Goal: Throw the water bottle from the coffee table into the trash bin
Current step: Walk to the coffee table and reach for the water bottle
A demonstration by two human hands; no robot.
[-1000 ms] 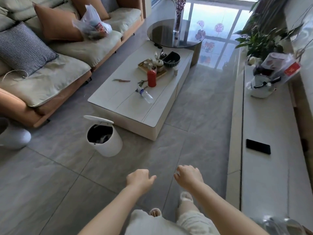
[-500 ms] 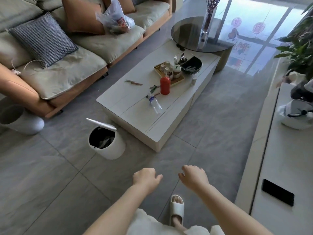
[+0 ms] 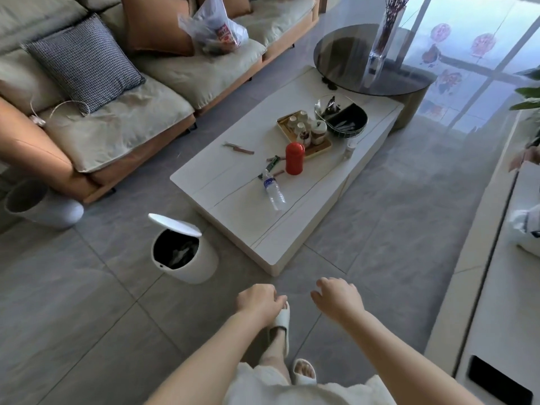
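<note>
A clear plastic water bottle (image 3: pixel 274 190) lies on its side on the white coffee table (image 3: pixel 233 206), near the table's front half. A white round trash bin (image 3: pixel 201 264) stands on the floor at the table's near left corner, its lid tipped up and dark contents inside. My left hand (image 3: pixel 258 302) and my right hand (image 3: pixel 339 298) hang in front of me over the floor, short of the table. Both are loosely curled and hold nothing.
On the table stand a red canister (image 3: pixel 294 158), a tray of small jars (image 3: pixel 309 133) and a dark bowl (image 3: pixel 346 121). A sofa (image 3: pixel 122 124) runs along the left, a round glass side table (image 3: pixel 350 57) at the far end, a white low cabinet (image 3: pixel 502 302) on the right.
I have walked closer to the coffee table and my view has swung left; table, bottle and bin appear larger and nearer. My hands stay empty in front of me.
</note>
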